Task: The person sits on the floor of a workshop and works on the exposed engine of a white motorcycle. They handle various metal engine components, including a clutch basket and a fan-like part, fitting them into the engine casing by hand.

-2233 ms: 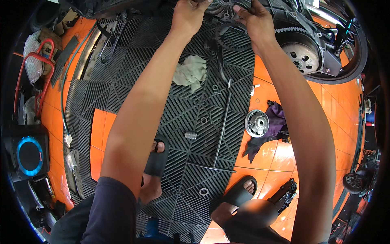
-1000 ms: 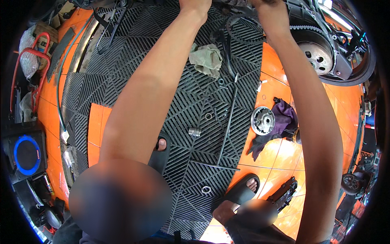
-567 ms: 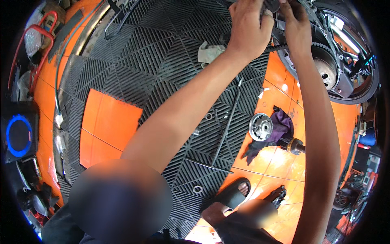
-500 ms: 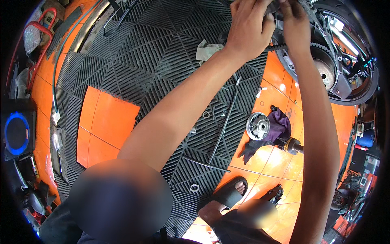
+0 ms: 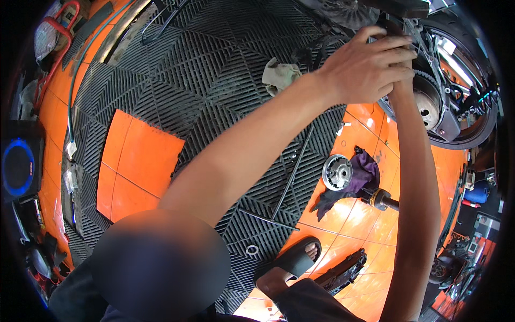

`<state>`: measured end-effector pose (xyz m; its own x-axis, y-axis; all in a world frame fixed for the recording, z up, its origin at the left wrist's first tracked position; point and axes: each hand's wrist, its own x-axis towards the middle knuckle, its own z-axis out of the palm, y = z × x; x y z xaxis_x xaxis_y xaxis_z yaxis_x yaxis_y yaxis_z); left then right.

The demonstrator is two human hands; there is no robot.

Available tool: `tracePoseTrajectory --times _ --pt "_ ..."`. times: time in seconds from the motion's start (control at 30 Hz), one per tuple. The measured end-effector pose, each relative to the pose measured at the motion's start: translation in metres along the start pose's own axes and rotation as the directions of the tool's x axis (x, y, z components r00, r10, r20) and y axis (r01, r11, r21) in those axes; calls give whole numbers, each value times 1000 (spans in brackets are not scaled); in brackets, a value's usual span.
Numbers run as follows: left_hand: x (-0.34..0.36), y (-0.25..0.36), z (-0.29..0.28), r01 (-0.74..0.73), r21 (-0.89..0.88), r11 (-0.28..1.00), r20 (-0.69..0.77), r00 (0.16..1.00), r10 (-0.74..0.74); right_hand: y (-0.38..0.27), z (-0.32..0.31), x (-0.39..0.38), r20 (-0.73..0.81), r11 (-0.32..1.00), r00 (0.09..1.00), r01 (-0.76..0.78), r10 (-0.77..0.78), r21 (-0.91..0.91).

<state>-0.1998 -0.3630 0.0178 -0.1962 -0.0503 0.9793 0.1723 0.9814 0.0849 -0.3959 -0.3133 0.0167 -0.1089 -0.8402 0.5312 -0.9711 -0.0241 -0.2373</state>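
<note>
My left hand (image 5: 375, 70) is at the upper right, its fingers curled over my right hand (image 5: 402, 78), which is largely covered. Whatever they grip is hidden. They are beside the exposed drive side of a scooter, below a finned dark metal housing (image 5: 348, 13) and near a toothed belt (image 5: 424, 75). Behind them sit a silver hub (image 5: 429, 112) and the wheel's black tire (image 5: 472, 137). A crumpled pale rag (image 5: 281, 75) lies left of my hands on the mat.
Black ribbed mat (image 5: 225, 80) covers orange tiles (image 5: 139, 166). Lower right lie a silver disc (image 5: 337, 172), purple cloth (image 5: 362, 163), yellow-black power tool (image 5: 381, 199), T-bar (image 5: 284, 196) and metal ring (image 5: 252, 250). My sandaled foot (image 5: 295, 260) is below. A speaker (image 5: 21, 166) stands left.
The view has shifted. Both hands have come down from the top edge; my left hand has moved right, and its fingers now lie over my right hand.
</note>
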Motion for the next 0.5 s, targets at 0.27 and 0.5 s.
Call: tracePoseTrajectory --times 0.27,0.5 --pt "-5 -14 -31 700 105 706 -188 711 -677 -84 -6 13 8 929 973 -223 231 296" --pt "7 -7 -24 404 90 910 -133 911 -391 -38 0 2 49 947 990 -142 133 288"
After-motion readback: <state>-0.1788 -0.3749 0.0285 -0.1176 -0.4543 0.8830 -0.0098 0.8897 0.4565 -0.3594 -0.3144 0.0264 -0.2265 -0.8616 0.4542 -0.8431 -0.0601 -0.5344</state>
